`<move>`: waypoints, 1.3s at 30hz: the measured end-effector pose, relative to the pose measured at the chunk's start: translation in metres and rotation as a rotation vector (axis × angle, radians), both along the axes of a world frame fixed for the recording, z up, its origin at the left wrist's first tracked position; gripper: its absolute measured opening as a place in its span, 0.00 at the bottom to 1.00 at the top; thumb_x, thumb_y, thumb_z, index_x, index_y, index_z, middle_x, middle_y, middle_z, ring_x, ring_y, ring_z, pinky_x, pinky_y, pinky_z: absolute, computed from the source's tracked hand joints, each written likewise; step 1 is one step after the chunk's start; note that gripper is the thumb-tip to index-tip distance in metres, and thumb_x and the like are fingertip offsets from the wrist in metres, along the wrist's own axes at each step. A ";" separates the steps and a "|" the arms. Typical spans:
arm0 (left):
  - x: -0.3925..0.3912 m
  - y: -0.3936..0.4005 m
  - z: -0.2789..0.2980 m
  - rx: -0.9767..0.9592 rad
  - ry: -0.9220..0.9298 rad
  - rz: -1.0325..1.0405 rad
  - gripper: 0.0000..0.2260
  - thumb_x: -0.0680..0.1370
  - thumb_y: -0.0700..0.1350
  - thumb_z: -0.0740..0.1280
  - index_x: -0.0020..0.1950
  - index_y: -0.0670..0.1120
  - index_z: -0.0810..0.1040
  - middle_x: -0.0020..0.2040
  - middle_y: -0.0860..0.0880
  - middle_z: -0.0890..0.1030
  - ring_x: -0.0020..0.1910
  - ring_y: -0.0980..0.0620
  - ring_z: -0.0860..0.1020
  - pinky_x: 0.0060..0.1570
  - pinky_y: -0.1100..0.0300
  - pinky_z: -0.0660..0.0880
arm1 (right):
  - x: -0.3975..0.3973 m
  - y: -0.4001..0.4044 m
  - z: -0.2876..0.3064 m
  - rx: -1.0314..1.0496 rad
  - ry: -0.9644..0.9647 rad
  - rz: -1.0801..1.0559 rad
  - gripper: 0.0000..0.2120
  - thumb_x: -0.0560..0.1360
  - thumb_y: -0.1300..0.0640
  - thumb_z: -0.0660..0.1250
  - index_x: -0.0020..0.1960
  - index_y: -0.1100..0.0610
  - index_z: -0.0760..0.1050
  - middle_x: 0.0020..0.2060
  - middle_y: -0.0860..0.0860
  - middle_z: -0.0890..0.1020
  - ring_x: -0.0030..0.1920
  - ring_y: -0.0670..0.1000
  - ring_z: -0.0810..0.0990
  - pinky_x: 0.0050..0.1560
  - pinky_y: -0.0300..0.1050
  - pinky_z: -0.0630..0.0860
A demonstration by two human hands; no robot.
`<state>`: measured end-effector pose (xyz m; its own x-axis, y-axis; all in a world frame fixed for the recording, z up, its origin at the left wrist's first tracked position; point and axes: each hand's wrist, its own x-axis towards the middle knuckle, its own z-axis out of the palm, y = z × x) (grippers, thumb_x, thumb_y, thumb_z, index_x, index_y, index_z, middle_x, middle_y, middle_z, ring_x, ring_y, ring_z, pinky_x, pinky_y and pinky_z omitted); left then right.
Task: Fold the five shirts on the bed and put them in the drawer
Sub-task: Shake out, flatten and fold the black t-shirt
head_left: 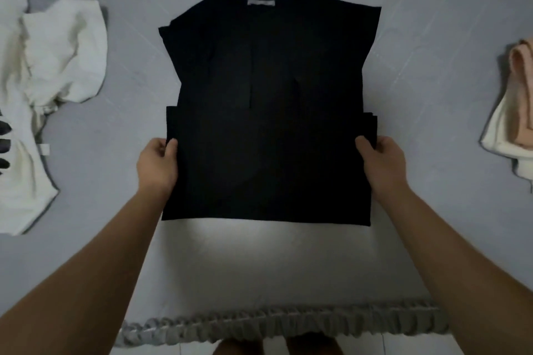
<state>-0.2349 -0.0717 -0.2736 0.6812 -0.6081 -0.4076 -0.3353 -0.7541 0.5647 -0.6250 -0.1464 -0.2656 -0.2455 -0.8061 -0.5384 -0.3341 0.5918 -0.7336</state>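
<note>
A black shirt (268,101) lies flat on the grey bed (432,37), collar away from the person. The left hand (158,164) pinches its left edge and the right hand (380,161) its right edge (sides already folded inward), lower portion between them. White shirts (57,52) lie crumpled well left.

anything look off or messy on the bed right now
Only the white shirts at the left edge: they lie crumpled and unfolded. The black shirt sits flat and square between left hand and right hand.
</note>
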 end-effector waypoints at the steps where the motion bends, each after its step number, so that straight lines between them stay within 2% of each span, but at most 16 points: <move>1: 0.000 0.006 0.002 0.019 -0.009 0.010 0.13 0.82 0.54 0.61 0.48 0.46 0.76 0.41 0.50 0.78 0.43 0.48 0.77 0.47 0.54 0.69 | 0.000 0.008 0.000 0.014 0.004 0.005 0.17 0.76 0.40 0.67 0.58 0.51 0.76 0.48 0.44 0.82 0.46 0.44 0.81 0.46 0.39 0.78; 4: -0.008 0.024 0.008 0.070 0.005 0.009 0.16 0.82 0.59 0.59 0.45 0.48 0.74 0.39 0.52 0.77 0.38 0.53 0.75 0.45 0.54 0.68 | -0.001 0.023 -0.002 0.037 0.067 0.024 0.14 0.78 0.41 0.66 0.54 0.52 0.76 0.46 0.46 0.82 0.44 0.44 0.80 0.45 0.39 0.77; 8: -0.018 0.048 0.007 0.088 -0.036 -0.126 0.13 0.83 0.52 0.60 0.43 0.46 0.74 0.36 0.49 0.75 0.40 0.46 0.75 0.42 0.54 0.67 | -0.010 0.036 -0.007 -0.012 0.213 0.074 0.14 0.81 0.49 0.63 0.44 0.60 0.75 0.37 0.52 0.80 0.37 0.49 0.77 0.32 0.34 0.70; 10: -0.016 0.062 0.004 0.104 -0.054 -0.124 0.13 0.83 0.50 0.61 0.45 0.44 0.75 0.38 0.48 0.77 0.41 0.45 0.75 0.42 0.54 0.68 | -0.017 0.044 -0.007 0.007 0.290 0.083 0.12 0.81 0.51 0.64 0.42 0.57 0.75 0.34 0.48 0.78 0.36 0.45 0.77 0.29 0.30 0.65; 12: -0.016 0.073 0.004 0.131 -0.048 -0.130 0.11 0.83 0.51 0.61 0.49 0.45 0.77 0.41 0.49 0.78 0.42 0.46 0.76 0.42 0.54 0.69 | -0.020 0.052 -0.007 0.046 0.323 0.088 0.11 0.80 0.52 0.65 0.40 0.54 0.74 0.32 0.46 0.78 0.35 0.42 0.77 0.28 0.30 0.65; 16: -0.011 0.059 0.007 0.103 -0.059 -0.154 0.10 0.81 0.54 0.64 0.49 0.48 0.74 0.38 0.51 0.78 0.40 0.46 0.78 0.34 0.55 0.70 | -0.014 0.045 -0.003 0.020 0.312 0.091 0.14 0.79 0.53 0.66 0.36 0.55 0.72 0.30 0.50 0.78 0.30 0.38 0.75 0.29 0.29 0.68; 19: 0.001 0.029 0.009 0.006 -0.044 -0.089 0.10 0.78 0.55 0.67 0.54 0.53 0.71 0.44 0.53 0.78 0.43 0.50 0.78 0.42 0.54 0.72 | -0.005 0.024 -0.001 -0.004 0.331 0.081 0.13 0.78 0.51 0.67 0.37 0.55 0.71 0.30 0.51 0.77 0.30 0.42 0.73 0.30 0.33 0.67; 21: 0.009 0.004 0.009 -0.090 -0.083 -0.088 0.14 0.78 0.53 0.69 0.60 0.52 0.71 0.50 0.51 0.76 0.48 0.51 0.77 0.49 0.55 0.74 | 0.000 0.008 -0.001 0.025 0.354 0.009 0.09 0.78 0.50 0.68 0.43 0.53 0.73 0.34 0.48 0.78 0.36 0.48 0.76 0.37 0.41 0.69; 22: 0.011 -0.011 0.009 -0.124 -0.101 -0.110 0.16 0.77 0.52 0.70 0.62 0.51 0.71 0.53 0.49 0.75 0.50 0.51 0.77 0.52 0.54 0.74 | 0.003 0.000 -0.001 0.039 0.353 -0.039 0.08 0.77 0.50 0.68 0.47 0.53 0.73 0.37 0.47 0.78 0.40 0.51 0.77 0.42 0.42 0.69; 24: 0.013 -0.048 0.008 -0.161 -0.096 -0.157 0.18 0.78 0.51 0.70 0.65 0.49 0.72 0.56 0.49 0.75 0.51 0.51 0.76 0.54 0.55 0.74 | 0.008 -0.021 -0.001 0.020 0.328 -0.104 0.10 0.77 0.49 0.68 0.53 0.54 0.74 0.40 0.46 0.77 0.45 0.51 0.77 0.49 0.41 0.67; 27: 0.019 -0.111 0.008 -0.183 -0.034 -0.187 0.22 0.78 0.52 0.70 0.69 0.46 0.71 0.56 0.50 0.76 0.51 0.54 0.75 0.54 0.61 0.71 | 0.016 -0.068 -0.002 -0.044 0.293 -0.065 0.14 0.77 0.47 0.67 0.56 0.56 0.78 0.43 0.49 0.81 0.47 0.50 0.78 0.52 0.41 0.71; 30: 0.038 -0.176 0.009 -0.199 0.099 -0.104 0.24 0.77 0.54 0.72 0.67 0.42 0.74 0.56 0.48 0.79 0.54 0.52 0.78 0.57 0.59 0.74 | 0.021 -0.132 -0.005 -0.070 0.195 -0.007 0.15 0.75 0.43 0.66 0.49 0.55 0.81 0.45 0.54 0.84 0.46 0.50 0.79 0.53 0.47 0.75; 33: 0.065 -0.227 0.007 -0.201 0.405 0.031 0.25 0.75 0.53 0.74 0.63 0.36 0.77 0.56 0.43 0.82 0.53 0.47 0.81 0.56 0.54 0.78 | 0.027 -0.189 -0.005 -0.051 0.059 -0.038 0.18 0.73 0.40 0.69 0.43 0.56 0.80 0.41 0.53 0.83 0.43 0.51 0.80 0.50 0.55 0.79; 34: 0.072 -0.238 0.008 -0.182 0.527 0.052 0.25 0.75 0.53 0.74 0.64 0.36 0.77 0.57 0.42 0.83 0.54 0.46 0.82 0.57 0.52 0.79 | 0.029 -0.202 -0.005 -0.049 0.005 -0.056 0.19 0.73 0.41 0.70 0.42 0.58 0.80 0.40 0.53 0.83 0.42 0.51 0.81 0.47 0.54 0.79; 36: 0.077 -0.251 0.010 -0.113 0.683 0.027 0.22 0.75 0.51 0.73 0.64 0.38 0.78 0.57 0.42 0.84 0.55 0.46 0.83 0.58 0.52 0.79 | 0.037 -0.217 -0.002 -0.044 -0.157 -0.093 0.13 0.74 0.46 0.72 0.43 0.57 0.82 0.39 0.50 0.86 0.41 0.50 0.85 0.40 0.43 0.80; 39: 0.069 -0.255 0.017 -0.077 0.662 -0.071 0.08 0.76 0.48 0.72 0.50 0.44 0.81 0.50 0.45 0.84 0.51 0.47 0.83 0.53 0.55 0.80 | 0.050 -0.221 0.012 -0.062 -0.305 -0.074 0.05 0.76 0.52 0.71 0.49 0.54 0.82 0.41 0.48 0.87 0.44 0.49 0.86 0.39 0.39 0.81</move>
<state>-0.1655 -0.3270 -0.2566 0.2593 -0.6861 -0.6797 0.0536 -0.6925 0.7194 -0.5749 -0.3670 -0.2538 -0.1391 -0.8256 -0.5468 -0.0511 0.5574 -0.8286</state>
